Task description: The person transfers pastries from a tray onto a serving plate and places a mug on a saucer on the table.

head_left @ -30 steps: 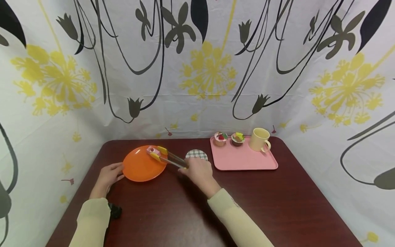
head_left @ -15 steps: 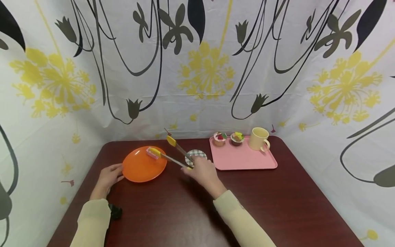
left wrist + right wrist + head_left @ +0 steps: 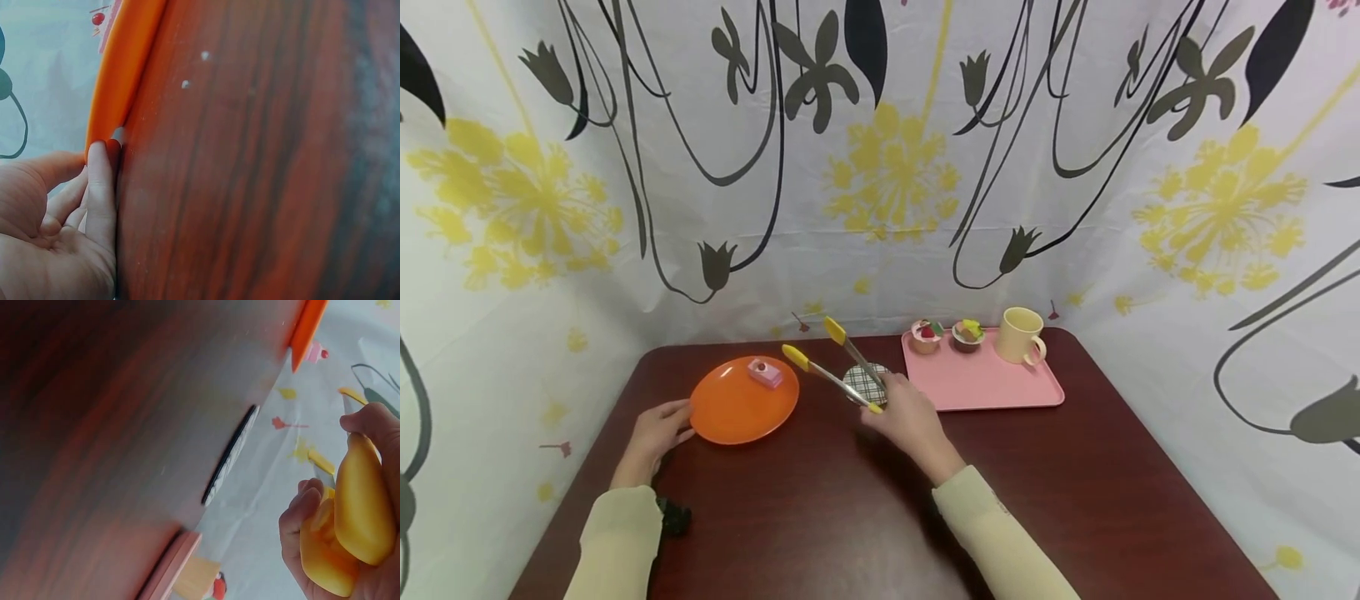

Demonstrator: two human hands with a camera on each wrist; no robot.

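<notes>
My left hand point(image 3: 651, 437) pinches the left rim of an orange plate point(image 3: 741, 412), thumb at the edge and fingers at the underside in the left wrist view. A small pink cake point(image 3: 764, 372) with a red berry-like top lies on the plate's upper right. My right hand point(image 3: 915, 423) grips a pair of tongs by their yellow handles point(image 3: 365, 500). Their yellow tips point(image 3: 796, 357) are spread, nothing between them, and point up-left, right of the plate. Behind the tongs, partly covered, lies a round checked coaster point(image 3: 859, 382).
A pink tray point(image 3: 985, 392) sits at the back right of the dark wood table point(image 3: 820, 517). It bears a cupcake with a red berry point(image 3: 926, 337), a fruit-topped cupcake point(image 3: 967, 336) and a cream mug point(image 3: 1019, 337). Patterned cloth point(image 3: 880, 275) rises behind the table.
The tongs have opened and let go of the pink cake, which stays on the plate. My right hand has drawn them right, away from the plate. My left hand keeps its hold.
</notes>
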